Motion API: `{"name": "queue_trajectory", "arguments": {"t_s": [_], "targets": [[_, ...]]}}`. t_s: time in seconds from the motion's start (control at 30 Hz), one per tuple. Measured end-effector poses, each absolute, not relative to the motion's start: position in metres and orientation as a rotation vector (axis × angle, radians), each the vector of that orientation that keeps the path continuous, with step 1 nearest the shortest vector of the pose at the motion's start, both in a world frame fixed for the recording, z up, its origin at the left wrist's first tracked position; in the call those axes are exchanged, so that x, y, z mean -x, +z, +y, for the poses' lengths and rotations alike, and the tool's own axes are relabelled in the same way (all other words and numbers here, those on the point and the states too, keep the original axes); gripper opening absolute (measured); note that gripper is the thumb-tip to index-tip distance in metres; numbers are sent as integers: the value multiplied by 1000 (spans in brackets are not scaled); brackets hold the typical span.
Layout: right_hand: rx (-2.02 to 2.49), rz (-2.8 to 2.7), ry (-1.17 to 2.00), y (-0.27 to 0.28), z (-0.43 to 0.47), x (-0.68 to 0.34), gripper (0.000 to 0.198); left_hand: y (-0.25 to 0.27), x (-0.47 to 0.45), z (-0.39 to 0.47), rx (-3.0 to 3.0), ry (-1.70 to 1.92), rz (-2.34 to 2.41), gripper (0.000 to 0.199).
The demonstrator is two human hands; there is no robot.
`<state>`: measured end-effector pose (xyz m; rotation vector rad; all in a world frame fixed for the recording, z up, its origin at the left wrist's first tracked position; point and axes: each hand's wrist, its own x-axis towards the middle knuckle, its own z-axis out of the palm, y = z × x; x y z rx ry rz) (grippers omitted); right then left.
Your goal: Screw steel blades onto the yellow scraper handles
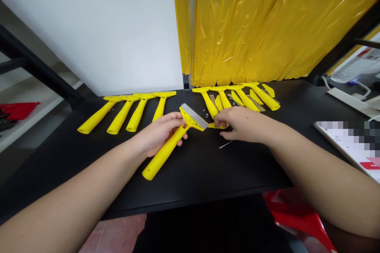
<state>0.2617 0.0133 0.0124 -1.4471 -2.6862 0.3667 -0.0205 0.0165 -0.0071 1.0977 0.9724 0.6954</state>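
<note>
My left hand (166,130) grips a yellow scraper (169,148) near its head, with the metal blade (194,116) facing up and right and the handle slanting toward me. Just right of the blade, my right hand (243,123) is low over the table, fingers curled down at a flat yellow piece (218,125); what its fingertips pinch, if anything, is hidden. A thin metal rod (226,144) sticks out from under this hand, its other end hidden. Small metal screws (207,115) lie beside the fingertips.
Several yellow scrapers (136,114) lie in a row at the back left of the black table (184,182). More yellow scrapers (247,101) lie at the back right, with loose yellow covers (255,97) and blades among them. Behind stand a white panel (118,27) and yellow plastic wrapping (252,23).
</note>
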Motion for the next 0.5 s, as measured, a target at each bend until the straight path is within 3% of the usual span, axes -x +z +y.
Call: {"name": "queue_trajectory", "arguments": {"t_s": [0.17, 0.5], "targets": [[1577, -2653, 254, 15, 17, -275, 14, -6, 20, 17, -1095, 699, 967, 11], [1526, -2683, 466, 13, 14, -264, 10, 1, 15, 13, -1039, 726, 997, 8]]}}
